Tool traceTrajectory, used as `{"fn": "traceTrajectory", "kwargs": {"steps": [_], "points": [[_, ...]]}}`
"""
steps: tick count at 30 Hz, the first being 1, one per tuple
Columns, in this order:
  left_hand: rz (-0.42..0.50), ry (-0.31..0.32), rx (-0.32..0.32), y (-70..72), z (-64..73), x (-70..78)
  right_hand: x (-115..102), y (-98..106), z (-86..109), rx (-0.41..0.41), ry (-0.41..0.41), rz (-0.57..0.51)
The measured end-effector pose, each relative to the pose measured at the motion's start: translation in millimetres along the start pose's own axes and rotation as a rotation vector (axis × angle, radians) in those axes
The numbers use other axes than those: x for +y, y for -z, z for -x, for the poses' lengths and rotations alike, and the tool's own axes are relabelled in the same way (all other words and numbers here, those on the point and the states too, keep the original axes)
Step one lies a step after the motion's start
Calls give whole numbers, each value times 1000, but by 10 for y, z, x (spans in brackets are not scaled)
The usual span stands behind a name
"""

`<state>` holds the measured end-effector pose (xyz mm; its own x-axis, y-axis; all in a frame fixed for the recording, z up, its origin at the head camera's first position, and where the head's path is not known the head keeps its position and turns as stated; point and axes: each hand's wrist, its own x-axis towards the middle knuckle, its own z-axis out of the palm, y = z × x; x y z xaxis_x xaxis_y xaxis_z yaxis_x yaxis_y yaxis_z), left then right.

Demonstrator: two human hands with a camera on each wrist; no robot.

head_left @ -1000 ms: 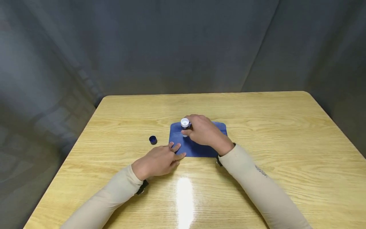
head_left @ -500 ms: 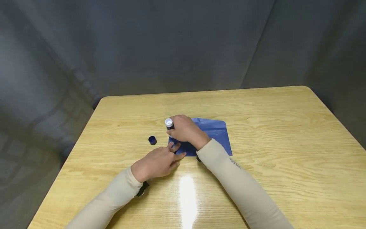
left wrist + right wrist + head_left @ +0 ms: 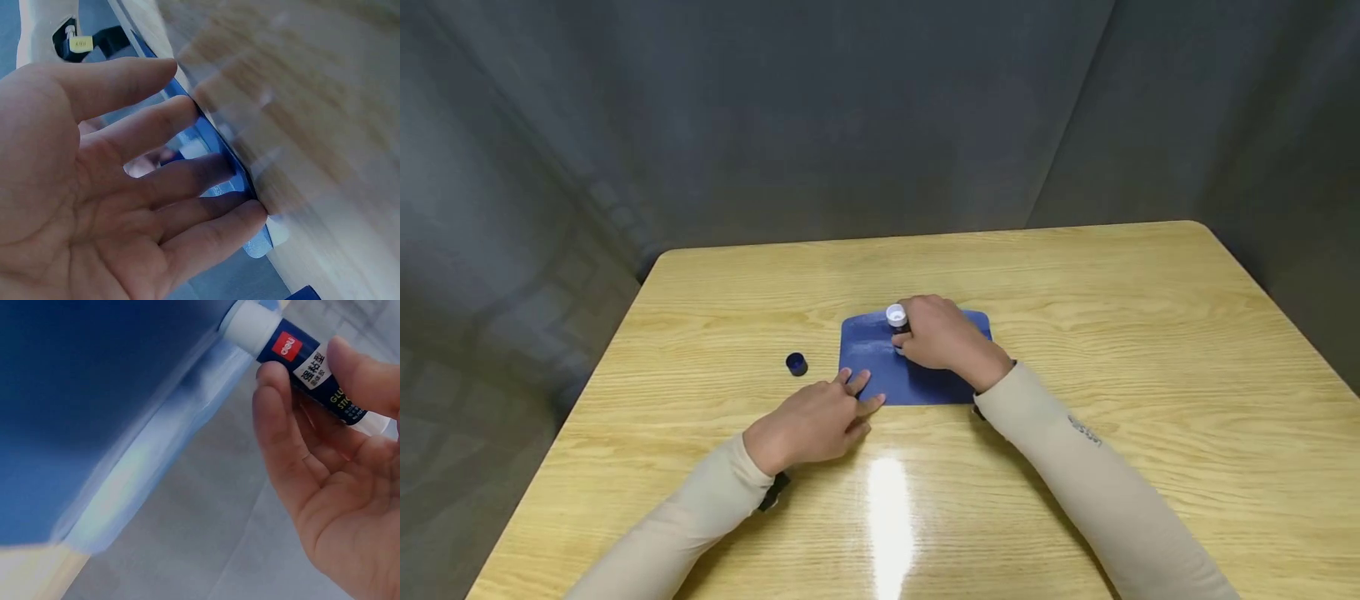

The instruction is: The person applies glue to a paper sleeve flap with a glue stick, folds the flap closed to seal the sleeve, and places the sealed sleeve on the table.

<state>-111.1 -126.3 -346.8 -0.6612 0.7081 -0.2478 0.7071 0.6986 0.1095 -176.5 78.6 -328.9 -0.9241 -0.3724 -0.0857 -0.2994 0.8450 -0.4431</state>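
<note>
A blue envelope (image 3: 880,379) lies flat on the table, its flap side away from me. My right hand (image 3: 936,333) grips a glue stick (image 3: 312,372) with a dark blue label, its base upward. In the right wrist view, the glue stick's white end meets the envelope's flap (image 3: 134,465), where a pale, shiny strip shows. My left hand (image 3: 812,421) rests its spread fingers on the envelope's near left corner. The left wrist view shows those fingertips (image 3: 253,209) along the envelope's edge, holding nothing.
A dark blue cap (image 3: 797,364) sits on the wooden table (image 3: 1112,333), left of the envelope and beyond my left hand. A grey curtain (image 3: 850,125) hangs behind the table's far edge.
My right hand swept the glue stick left to the envelope's left end, then back right to near the flap's middle. The left hand stays on the corner.
</note>
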Motion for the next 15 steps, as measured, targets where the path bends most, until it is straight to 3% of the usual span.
{"fn": "traceTrajectory", "kwargs": {"steps": [15], "points": [[0,2,-27,40,17,19,628,254,492,76,-67,4]]}}
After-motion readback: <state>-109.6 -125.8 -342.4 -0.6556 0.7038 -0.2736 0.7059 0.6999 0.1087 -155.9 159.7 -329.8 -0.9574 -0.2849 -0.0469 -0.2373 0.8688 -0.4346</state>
